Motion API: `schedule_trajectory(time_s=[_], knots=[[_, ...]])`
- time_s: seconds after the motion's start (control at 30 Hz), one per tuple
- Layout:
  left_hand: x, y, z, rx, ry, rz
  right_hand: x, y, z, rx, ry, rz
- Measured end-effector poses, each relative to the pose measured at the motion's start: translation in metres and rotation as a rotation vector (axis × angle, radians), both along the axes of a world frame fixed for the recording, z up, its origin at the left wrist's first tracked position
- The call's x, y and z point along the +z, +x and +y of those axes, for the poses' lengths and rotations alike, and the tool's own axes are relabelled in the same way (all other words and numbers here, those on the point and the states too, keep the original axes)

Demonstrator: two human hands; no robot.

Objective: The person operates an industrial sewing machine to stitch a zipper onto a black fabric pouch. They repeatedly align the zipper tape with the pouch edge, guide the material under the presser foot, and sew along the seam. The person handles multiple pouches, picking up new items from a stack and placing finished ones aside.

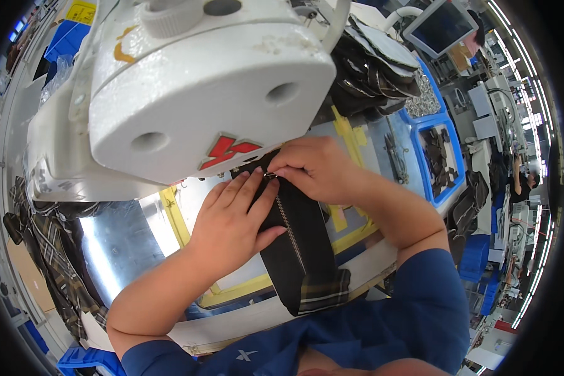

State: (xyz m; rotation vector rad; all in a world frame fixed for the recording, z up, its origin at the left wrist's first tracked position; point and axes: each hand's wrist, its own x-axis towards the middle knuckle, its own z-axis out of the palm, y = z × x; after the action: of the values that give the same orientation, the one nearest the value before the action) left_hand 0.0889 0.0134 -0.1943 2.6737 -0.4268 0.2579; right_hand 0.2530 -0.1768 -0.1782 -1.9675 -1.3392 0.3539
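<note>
A long black fabric strip [273, 262] lies on the sewing table under the machine head, with a metal zipper [292, 240] running down its length. Its near end shows plaid cloth [324, 291]. My left hand [229, 216] rests flat on the strip's left side, fingers spread, with the fingertips close to the zipper's far end. There my right hand [316, 169] pinches a small shiny metal piece [270, 176], which looks like a zipper slider. The fingers partly cover it.
A white sewing machine head [213, 94] looms just beyond my hands. To the right are a tool like scissors [395, 158], a blue bin of small metal parts [423, 97] and a blue-rimmed tray [459, 164] of dark pieces. Dark zippered pieces [373, 75] pile up behind; plaid cloth [59, 250] hangs left.
</note>
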Motion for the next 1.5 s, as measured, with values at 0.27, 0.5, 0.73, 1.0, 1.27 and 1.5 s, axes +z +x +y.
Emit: schedule_trajectory(time_s=[0.27,0.5,0.73,1.0,1.27,1.5], knots=[[0.004,-0.002,-0.002,0.033,0.044,0.041,-0.009,-0.001,0.000,0.032,0.029,-0.189],[0.006,-0.002,-0.006,0.027,0.139,0.015,-0.012,-0.001,0.010,-0.001,-0.051,-0.379],[0.006,0.003,-0.004,0.043,0.169,0.028,-0.021,0.004,0.024,-0.060,-0.020,-0.417],[0.007,0.005,0.000,0.058,0.098,0.053,-0.020,-0.009,-0.002,-0.010,0.001,-0.446],[0.009,0.007,0.000,0.070,0.082,0.073,-0.024,-0.013,-0.005,0.026,0.010,-0.568],[0.006,0.009,0.000,0.069,-0.018,0.090,-0.014,-0.012,-0.002,0.042,-0.035,-0.615]])
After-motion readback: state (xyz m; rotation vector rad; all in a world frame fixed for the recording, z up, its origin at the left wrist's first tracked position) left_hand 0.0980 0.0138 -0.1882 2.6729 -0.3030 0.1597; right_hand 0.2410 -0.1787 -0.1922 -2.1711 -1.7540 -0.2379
